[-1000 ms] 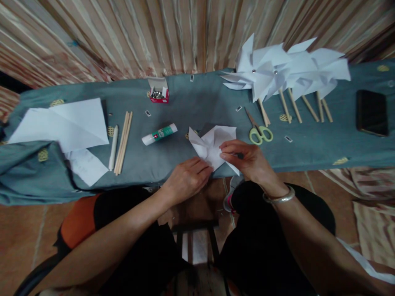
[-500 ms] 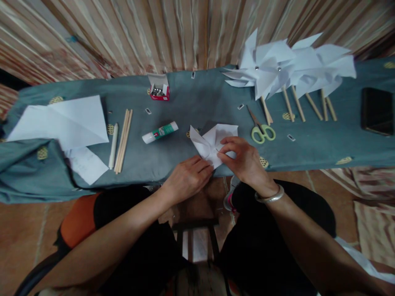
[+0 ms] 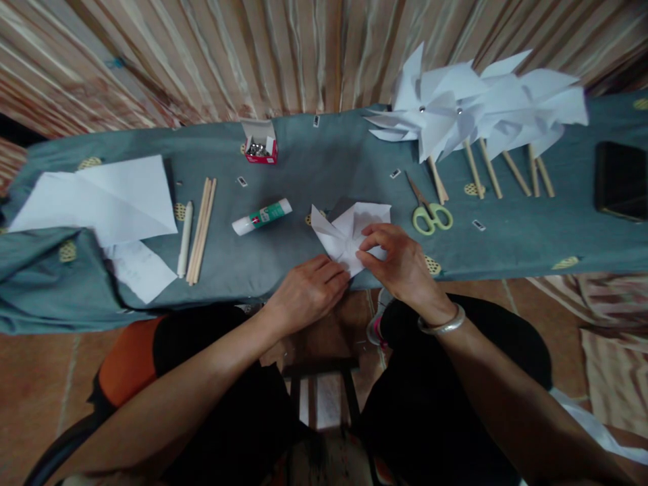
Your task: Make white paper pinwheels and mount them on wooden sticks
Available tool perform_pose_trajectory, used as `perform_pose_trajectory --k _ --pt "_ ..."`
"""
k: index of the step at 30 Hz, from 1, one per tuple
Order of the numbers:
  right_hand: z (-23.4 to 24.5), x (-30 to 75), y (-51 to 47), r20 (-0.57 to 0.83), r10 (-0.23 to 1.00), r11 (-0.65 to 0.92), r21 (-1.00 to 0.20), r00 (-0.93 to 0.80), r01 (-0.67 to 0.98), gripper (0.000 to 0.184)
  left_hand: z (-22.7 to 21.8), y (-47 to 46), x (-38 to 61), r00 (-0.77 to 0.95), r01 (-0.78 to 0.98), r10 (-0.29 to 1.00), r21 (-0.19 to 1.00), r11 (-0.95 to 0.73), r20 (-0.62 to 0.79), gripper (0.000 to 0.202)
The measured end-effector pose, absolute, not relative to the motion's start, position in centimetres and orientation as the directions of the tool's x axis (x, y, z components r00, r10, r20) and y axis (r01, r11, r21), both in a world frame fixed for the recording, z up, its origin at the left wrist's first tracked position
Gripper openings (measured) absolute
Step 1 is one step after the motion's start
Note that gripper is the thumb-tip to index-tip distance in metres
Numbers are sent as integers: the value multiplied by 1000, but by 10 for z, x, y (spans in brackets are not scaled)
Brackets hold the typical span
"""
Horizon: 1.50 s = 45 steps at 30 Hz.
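Note:
A white paper pinwheel (image 3: 344,233), its corners folded in toward the centre, lies at the table's near edge. Against its lower left side press the bent fingers of my left hand (image 3: 311,287), closed on the paper edge. My right hand (image 3: 395,260), a bangle on its wrist, comes in from the right. Its thumb and index finger pinch at the pinwheel's right part, close to the centre. Whether a small piece sits between those fingertips cannot be made out. A glue stick (image 3: 262,217) lies to the left, and green-handled scissors (image 3: 428,209) to the right.
Several pinwheels on sticks (image 3: 470,101) lie at the back right, near a black phone (image 3: 620,179). A small red box (image 3: 261,150) holds metal pins. On the left are wooden sticks (image 3: 201,233), a white pen-like stick (image 3: 185,239) and paper sheets (image 3: 121,196).
Almost nothing differs. Both hands stay on the paper pinwheel, and the view has shifted very slightly.

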State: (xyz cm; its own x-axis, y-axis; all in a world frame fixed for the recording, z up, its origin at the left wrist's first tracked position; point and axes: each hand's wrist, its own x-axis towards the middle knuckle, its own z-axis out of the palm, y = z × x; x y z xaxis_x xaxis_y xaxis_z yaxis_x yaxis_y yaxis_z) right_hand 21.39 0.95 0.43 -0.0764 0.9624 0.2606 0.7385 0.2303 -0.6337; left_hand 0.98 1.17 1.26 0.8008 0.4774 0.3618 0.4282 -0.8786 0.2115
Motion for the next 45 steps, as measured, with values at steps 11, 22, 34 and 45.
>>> perform_pose_trajectory --k 11,22,34,45 --pt "3 215 2 329 910 394 -489 -253 778 23 13 11 10 804 441 483 196 -876 347 23" --pt "10 196 -11 226 909 403 -269 -349 875 35 14 12 10 817 429 465 180 -885 341 22" --pt "14 205 3 196 947 319 -501 -254 804 25 13 11 10 809 443 486 200 -874 329 22" --pt "13 200 -3 240 919 388 -417 -312 822 26 14 10 10 811 440 486 209 -873 324 23"
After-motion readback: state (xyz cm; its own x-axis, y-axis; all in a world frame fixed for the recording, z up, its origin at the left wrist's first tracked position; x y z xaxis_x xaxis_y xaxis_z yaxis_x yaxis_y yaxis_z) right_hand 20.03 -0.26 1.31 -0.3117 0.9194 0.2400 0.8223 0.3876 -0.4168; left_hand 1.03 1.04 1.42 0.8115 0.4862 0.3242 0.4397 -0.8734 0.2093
